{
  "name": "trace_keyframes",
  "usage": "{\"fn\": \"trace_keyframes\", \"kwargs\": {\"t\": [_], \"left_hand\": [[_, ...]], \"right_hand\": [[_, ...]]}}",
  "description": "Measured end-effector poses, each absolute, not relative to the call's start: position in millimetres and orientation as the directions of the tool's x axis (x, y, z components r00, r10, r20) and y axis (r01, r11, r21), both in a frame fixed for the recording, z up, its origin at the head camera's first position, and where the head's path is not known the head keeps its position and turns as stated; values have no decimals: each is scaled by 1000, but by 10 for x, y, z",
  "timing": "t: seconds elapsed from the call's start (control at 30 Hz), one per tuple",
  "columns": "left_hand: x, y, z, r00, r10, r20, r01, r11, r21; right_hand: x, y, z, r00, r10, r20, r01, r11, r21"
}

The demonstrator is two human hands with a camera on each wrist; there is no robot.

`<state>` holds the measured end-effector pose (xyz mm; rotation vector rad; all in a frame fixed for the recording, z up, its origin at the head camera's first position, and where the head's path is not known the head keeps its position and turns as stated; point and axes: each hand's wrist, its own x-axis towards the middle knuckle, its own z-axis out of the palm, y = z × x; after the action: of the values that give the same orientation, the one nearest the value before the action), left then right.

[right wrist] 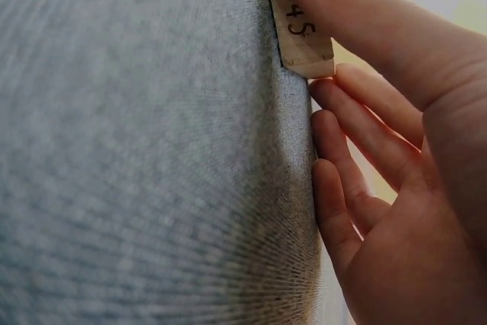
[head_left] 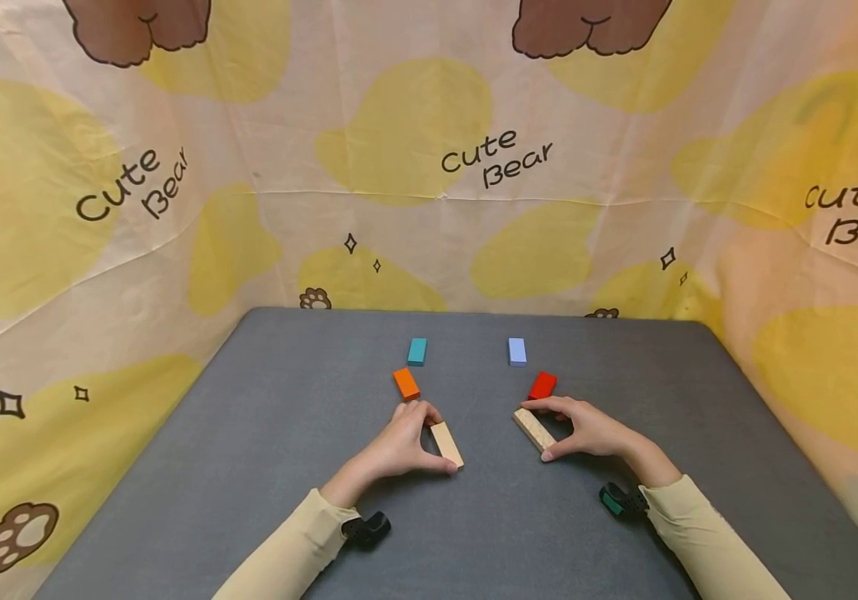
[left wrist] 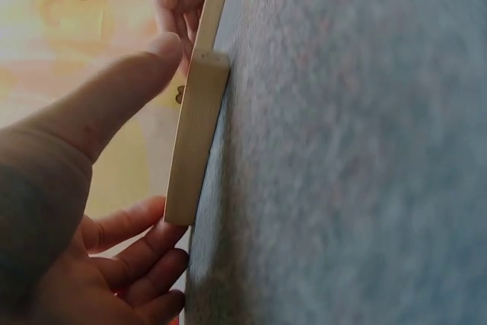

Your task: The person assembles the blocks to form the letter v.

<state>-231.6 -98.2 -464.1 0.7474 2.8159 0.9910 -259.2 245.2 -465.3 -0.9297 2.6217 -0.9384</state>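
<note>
On the grey table my left hand [head_left: 402, 443] spans a plain wooden block [head_left: 447, 444] lengthwise, with the thumb at its near end and the fingers at its far end. My right hand [head_left: 590, 429] holds a second wooden block [head_left: 535, 430] the same way. Both blocks lie slanted, their far ends leaning left in the head view, with a gap between them. The right wrist view shows the number 45 on the right-hand block [right wrist: 303, 30]. An orange block [head_left: 406, 383] lies just beyond my left fingers; a red block [head_left: 543, 385] sits beyond my right fingers.
Farther back stand a teal block [head_left: 417, 352] on the left and a light blue block [head_left: 516, 352] on the right. A patterned cloth [head_left: 399, 167] hangs behind the grey table [head_left: 286, 400] and along its sides. Each wrist carries a dark strapped device.
</note>
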Motion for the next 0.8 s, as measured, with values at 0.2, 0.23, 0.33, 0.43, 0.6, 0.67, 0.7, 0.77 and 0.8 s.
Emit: {"fn": "trace_keyframes", "kwargs": {"t": [0.2, 0.23, 0.33, 0.43, 0.6, 0.67, 0.7, 0.77, 0.8], "left_hand": [[-2356, -1021, -4654, -873, 477, 100, 426, 647, 633], [-2361, -1028, -4654, -872, 479, 99, 425, 642, 638], [-2383, -1051, -4660, -863, 493, 108, 440, 631, 639], [-2413, -1078, -4661, -848, 517, 119, 466, 618, 632], [-2470, -1127, -4665, -805, 575, 145, 526, 579, 623], [-2491, -1148, -4665, -787, 597, 154, 544, 555, 630], [-2500, -1156, -4662, -782, 603, 156, 546, 543, 638], [-2524, -1170, -4667, -775, 614, 151, 549, 534, 644], [-2537, -1175, -4667, -772, 618, 145, 547, 531, 648]], "right_hand": [[-2580, 2452, -4646, -784, -620, 20, -494, 604, -625], [-2578, 2451, -4645, -785, -620, 18, -492, 605, -626], [-2575, 2446, -4642, -786, -619, 13, -489, 607, -627], [-2576, 2442, -4641, -785, -619, 12, -488, 606, -629], [-2583, 2444, -4649, -783, -621, 19, -492, 601, -630], [-2585, 2445, -4653, -783, -622, 22, -495, 600, -629], [-2586, 2445, -4654, -782, -622, 23, -496, 600, -628], [-2584, 2444, -4654, -782, -623, 23, -495, 598, -630], [-2583, 2442, -4653, -782, -623, 23, -495, 599, -630]]}}
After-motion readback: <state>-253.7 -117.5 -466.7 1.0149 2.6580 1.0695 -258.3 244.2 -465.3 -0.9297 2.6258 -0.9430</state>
